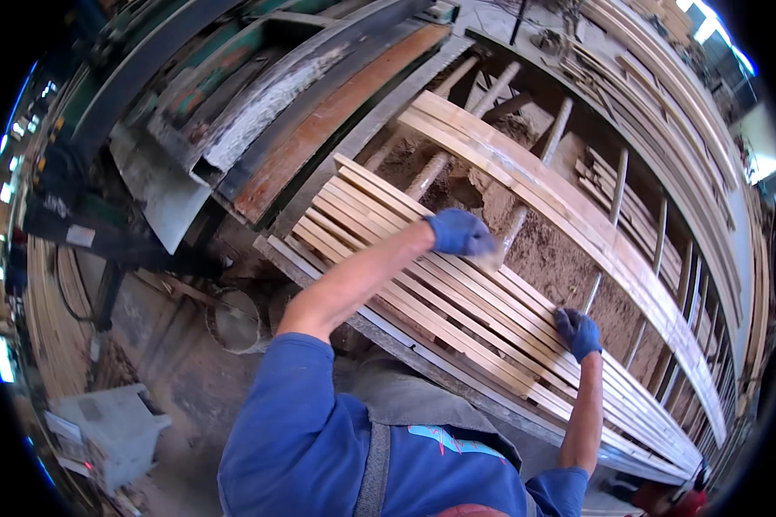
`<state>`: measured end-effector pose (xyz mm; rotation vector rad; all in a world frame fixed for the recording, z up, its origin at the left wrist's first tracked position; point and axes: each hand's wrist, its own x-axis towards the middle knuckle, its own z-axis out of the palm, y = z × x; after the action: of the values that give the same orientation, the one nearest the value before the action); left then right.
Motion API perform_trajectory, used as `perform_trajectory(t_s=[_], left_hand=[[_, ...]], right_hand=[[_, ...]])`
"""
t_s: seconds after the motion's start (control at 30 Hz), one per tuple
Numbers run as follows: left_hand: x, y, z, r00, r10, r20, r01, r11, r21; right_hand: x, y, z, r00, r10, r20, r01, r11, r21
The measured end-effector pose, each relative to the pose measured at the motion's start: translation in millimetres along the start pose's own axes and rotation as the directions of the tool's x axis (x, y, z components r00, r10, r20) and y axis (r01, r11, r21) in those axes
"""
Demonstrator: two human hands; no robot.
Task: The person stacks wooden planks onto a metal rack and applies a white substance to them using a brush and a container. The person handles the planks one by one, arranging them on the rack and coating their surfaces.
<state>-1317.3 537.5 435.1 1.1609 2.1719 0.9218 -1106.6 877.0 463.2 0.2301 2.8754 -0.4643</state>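
Just past your blue shirt (284, 422), pale wooden strips (483, 302) lie side by side over the rollers (427, 175). Your left hand (462, 233) and curled right hand (578, 333) meet their far edge; I cannot tell either grip. Press evenly.

Person in blue shirt (289, 405) and grey apron (422, 398) bends over rollers (427, 175). Pale wooden slats (470, 297) lie side by side on near half. Left hand (459, 232), blue-gloved, over slats, fingers blurred. Right hand (578, 333), also gloved, fingers curled at slats' far edge. Wide plank (526, 185) beyond; sawdust (553, 250) between. Rust-brown beam (341, 125) far left; grey box (116, 435) near left.
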Motion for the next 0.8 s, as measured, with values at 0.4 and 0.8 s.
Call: perform_trajectory(t_s=[0.4, 0.8], left_hand=[[16, 32, 91, 0.912, 0.139, -0.385, 0.009, 0.933, 0.359], [-3, 128, 166, 0.665, 0.14, -0.734, 0.196, 0.915, 0.352]], right_hand=[[-10, 12, 7, 0.998, -0.004, 0.055, 0.012, 0.987, -0.16], [-14, 51, 14, 0.98, -0.189, 0.055, 0.18, 0.974, 0.137]])
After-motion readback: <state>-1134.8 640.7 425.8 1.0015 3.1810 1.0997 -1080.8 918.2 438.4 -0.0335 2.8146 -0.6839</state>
